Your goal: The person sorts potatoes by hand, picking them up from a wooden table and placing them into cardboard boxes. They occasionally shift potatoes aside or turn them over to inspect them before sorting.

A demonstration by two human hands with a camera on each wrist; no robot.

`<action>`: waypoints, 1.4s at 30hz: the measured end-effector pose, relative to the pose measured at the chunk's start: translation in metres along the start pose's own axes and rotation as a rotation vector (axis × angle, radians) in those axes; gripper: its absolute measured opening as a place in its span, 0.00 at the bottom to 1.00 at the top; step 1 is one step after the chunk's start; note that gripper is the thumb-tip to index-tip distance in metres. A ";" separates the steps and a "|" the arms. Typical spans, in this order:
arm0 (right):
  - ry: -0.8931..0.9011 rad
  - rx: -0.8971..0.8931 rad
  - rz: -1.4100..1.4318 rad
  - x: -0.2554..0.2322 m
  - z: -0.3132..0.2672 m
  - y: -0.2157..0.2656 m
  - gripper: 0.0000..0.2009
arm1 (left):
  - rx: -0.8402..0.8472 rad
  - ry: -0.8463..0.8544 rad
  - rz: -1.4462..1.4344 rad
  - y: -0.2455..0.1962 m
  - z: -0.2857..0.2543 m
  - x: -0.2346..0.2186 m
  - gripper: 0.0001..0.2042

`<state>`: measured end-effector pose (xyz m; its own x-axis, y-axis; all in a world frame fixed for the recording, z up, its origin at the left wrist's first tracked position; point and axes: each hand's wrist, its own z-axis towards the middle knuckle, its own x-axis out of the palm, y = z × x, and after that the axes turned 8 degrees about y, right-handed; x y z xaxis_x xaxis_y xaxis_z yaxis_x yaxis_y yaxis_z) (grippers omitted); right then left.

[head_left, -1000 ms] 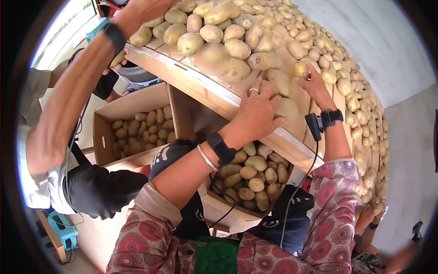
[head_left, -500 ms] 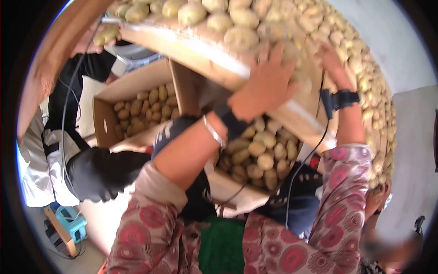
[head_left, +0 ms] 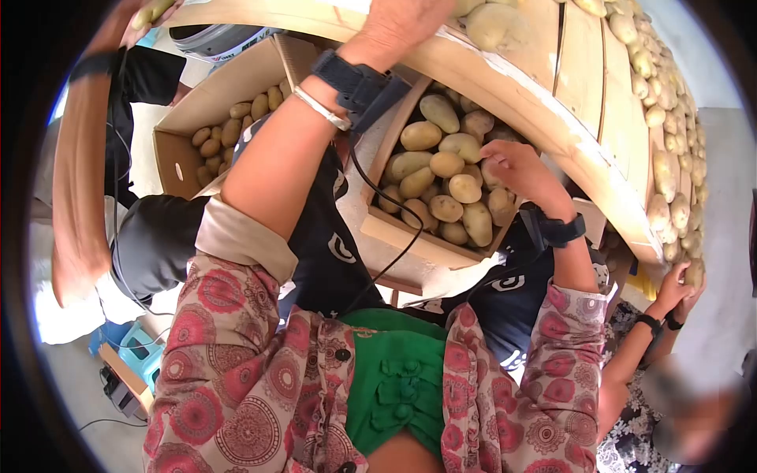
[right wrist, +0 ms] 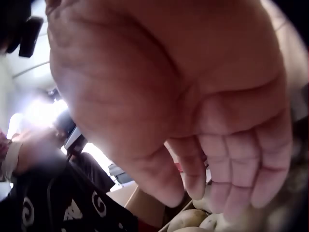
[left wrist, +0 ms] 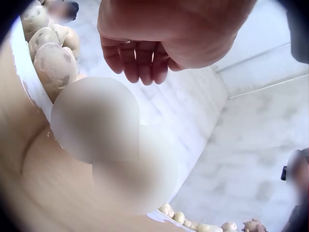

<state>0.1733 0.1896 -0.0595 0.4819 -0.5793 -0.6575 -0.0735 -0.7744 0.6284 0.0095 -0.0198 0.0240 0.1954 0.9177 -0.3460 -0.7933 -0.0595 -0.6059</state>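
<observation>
My right hand [head_left: 524, 172] hangs low over the near cardboard box [head_left: 418, 235], its fingertips right by the potatoes [head_left: 447, 164] heaped inside. In the right wrist view, the fingers of that hand [right wrist: 236, 159] reach loosely downward, holding nothing, with a few potatoes [right wrist: 187, 220] below. At the top of the head view my left hand [head_left: 398, 31] is over the slatted wooden table's edge, partly cut off by the frame. Its fingers [left wrist: 143, 63] are loosely bent with nothing in them in the left wrist view. Potatoes [head_left: 495, 28] lie on the tabletop beside it.
A second cardboard box [head_left: 175, 158] with potatoes stands to the left, near a grey bucket [head_left: 221, 41]. Another person's hand [head_left: 140, 27] holds a potato at upper left. At right, a person's hands [head_left: 678, 288] are at the table's potato-covered end. Cables [head_left: 394, 264] cross my lap.
My right hand has come down from the tabletop potatoes to the near box. The head view has tipped downward, and my left hand now appears higher, at its top edge.
</observation>
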 end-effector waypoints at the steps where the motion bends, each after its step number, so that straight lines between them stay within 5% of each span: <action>1: -0.003 -0.001 0.008 0.004 -0.001 -0.004 0.11 | -0.088 0.032 0.020 0.003 0.000 0.001 0.07; 6: 0.063 -0.132 -0.115 0.027 0.005 -0.033 0.14 | -0.159 0.317 -0.066 0.021 0.000 -0.005 0.04; 8: 0.061 -0.250 -0.286 0.048 0.000 -0.037 0.20 | -0.164 0.058 0.189 0.018 -0.001 0.011 0.13; 9: -0.065 -0.286 -0.249 0.065 -0.005 -0.040 0.22 | -0.028 -0.053 0.224 0.001 0.004 0.012 0.18; 10: -0.151 -0.336 -0.394 0.080 -0.004 -0.044 0.18 | -0.073 -0.021 0.220 -0.001 0.006 0.011 0.18; 11: 0.000 -0.101 -0.470 0.081 0.002 -0.028 0.17 | -0.091 -0.014 0.154 0.001 0.006 0.013 0.18; 13: -0.056 -0.006 -0.507 0.080 0.008 -0.018 0.16 | -0.155 -0.076 -0.064 -0.004 0.008 0.016 0.19; 20: 0.120 -0.037 -0.305 0.011 0.006 0.018 0.19 | -0.245 -0.111 -0.124 -0.005 0.006 0.018 0.17; 22: 0.189 -0.269 0.149 -0.033 -0.003 0.044 0.27 | -0.218 -0.148 -0.092 -0.001 0.007 0.020 0.13; 25: 0.035 -0.277 0.831 -0.078 -0.019 0.044 0.26 | -0.189 -0.156 -0.004 0.002 0.009 0.016 0.07; 28: -0.313 -0.391 1.141 -0.112 -0.002 0.017 0.25 | -0.170 -0.132 0.064 0.002 0.007 0.021 0.05; 29: -0.317 -0.396 1.144 -0.119 0.005 0.017 0.25 | -0.142 -0.113 0.095 0.002 0.007 0.020 0.06; 31: -0.698 -0.128 0.818 -0.127 0.018 0.029 0.23 | -0.138 -0.086 0.124 0.001 0.005 0.019 0.06; 41: -0.941 -0.321 0.724 -0.138 0.070 0.038 0.24 | -0.163 0.017 0.138 -0.007 -0.001 0.019 0.07; 42: -0.840 -0.183 0.394 -0.137 0.074 0.035 0.24 | -0.162 0.017 0.138 -0.007 -0.002 0.019 0.07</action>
<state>0.0399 0.2226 0.0213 -0.3404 -0.8394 -0.4237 0.0753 -0.4735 0.8776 0.0197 -0.0027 0.0200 0.1021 0.8896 -0.4452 -0.7103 -0.2481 -0.6587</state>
